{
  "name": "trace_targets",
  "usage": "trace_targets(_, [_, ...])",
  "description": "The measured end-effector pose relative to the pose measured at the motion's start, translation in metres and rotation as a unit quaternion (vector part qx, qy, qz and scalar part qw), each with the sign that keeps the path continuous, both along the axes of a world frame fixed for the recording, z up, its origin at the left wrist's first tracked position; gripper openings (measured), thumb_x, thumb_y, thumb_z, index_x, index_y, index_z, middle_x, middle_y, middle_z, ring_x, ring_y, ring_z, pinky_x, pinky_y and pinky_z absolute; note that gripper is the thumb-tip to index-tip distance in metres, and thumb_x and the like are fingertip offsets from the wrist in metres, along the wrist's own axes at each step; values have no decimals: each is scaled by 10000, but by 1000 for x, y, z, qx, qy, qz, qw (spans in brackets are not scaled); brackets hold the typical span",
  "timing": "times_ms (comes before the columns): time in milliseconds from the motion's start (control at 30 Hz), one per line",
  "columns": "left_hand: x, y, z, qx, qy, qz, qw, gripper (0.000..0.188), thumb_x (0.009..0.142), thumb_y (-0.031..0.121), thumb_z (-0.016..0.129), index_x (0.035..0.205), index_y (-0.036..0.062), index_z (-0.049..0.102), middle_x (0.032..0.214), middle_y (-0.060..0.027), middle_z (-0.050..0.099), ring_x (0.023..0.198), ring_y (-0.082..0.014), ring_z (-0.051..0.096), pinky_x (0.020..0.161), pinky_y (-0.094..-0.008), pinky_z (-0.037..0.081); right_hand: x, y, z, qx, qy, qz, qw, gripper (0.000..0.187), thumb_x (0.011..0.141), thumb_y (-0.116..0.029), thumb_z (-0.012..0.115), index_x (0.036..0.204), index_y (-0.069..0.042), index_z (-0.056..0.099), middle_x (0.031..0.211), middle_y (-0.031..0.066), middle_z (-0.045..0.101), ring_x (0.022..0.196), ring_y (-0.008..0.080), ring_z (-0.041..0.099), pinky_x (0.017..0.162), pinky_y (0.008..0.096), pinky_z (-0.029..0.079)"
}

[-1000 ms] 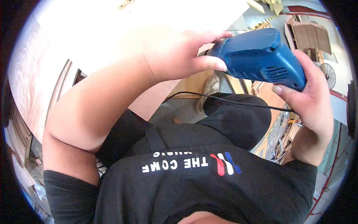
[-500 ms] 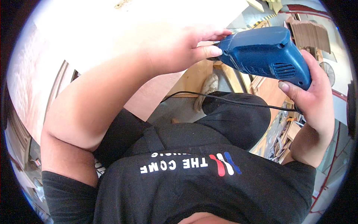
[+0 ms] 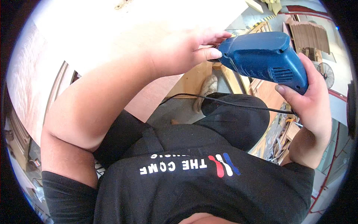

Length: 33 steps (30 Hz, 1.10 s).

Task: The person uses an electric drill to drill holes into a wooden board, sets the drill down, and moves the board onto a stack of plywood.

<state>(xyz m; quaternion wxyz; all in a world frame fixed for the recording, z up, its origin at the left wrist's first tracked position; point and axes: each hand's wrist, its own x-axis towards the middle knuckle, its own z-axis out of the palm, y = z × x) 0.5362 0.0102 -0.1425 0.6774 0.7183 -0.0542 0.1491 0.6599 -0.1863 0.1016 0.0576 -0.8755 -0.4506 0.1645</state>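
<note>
Blue hard-plastic power tool [image 3: 257, 56] held up between both hands, in front of the person, right of centre; body slightly tilted, vent slots facing the camera. Right hand [image 3: 311, 97] wrapped round the rear end, thumb on the near side, other fingers mostly hidden behind. Left hand [image 3: 188, 50] narrow, closed round the tool's front end, thumb on the near side, fingertips on the far side; exact contact partly covered. Thin black cable [image 3: 231, 103] runs from near the right hand leftward, passing over a black-trousered leg [image 3: 238, 125]. Large pale wooden surface [image 3: 85, 41] to the left, overexposed, beneath the left forearm in view. Worn light shoe [image 3: 206, 91] below the tool. Background, right: stack of brown flat panels [image 3: 309, 35], round grey fan [image 3: 326, 74]. Wood offcuts [image 3: 285, 143] lower, near the right forearm.
</note>
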Motion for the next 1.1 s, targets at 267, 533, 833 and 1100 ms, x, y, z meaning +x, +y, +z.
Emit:
trace_targets(267, [3, 11, 0, -14, -30, -54, 998, 599, 999, 80, 611, 1561, 56, 402, 1441, -156, 587, 1336, -256, 559, 1169, -393, 407, -8, 19, 3, -59, -47, 64, 995, 738, 758, 10, 823, 1421, 17, 500, 1170, 147, 665, 1082, 198, 649, 974, 332, 502])
trace_targets(533, [3, 13, 9, 157, -39, 34, 986, 626, 970, 179, 671, 1546, 117, 434, 1261, -165, 691, 1149, -279, 677, 1028, -390, 508, -4, 18, 2, -70, -82, 72, 992, 754, 753, -3, 838, 1426, 10, 499, 1173, 156, 665, 1068, 219, 659, 968, 345, 509])
trace_targets(833, [-6, 17, 21, 331, 1, 114, 937, 610, 950, 403, 675, 1508, 251, 481, 1162, -117, 735, 983, -372, 715, 859, -450, 569, -10, 28, -1, -79, -29, 18, 996, 667, 769, 16, 819, 1368, 19, 526, 1100, 129, 671, 1008, 201, 656, 932, 332, 516])
trace_targets(1100, [3, 12, -8, 126, -41, 6, 991, 612, 1028, 206, 630, 1561, 35, 383, 1450, -159, 581, 1357, -258, 534, 1159, -379, 389, 0, 34, -1, -73, -64, 107, 989, 559, 753, 19, 782, 1270, 1, 571, 967, 149, 660, 892, 216, 656, 866, 343, 517])
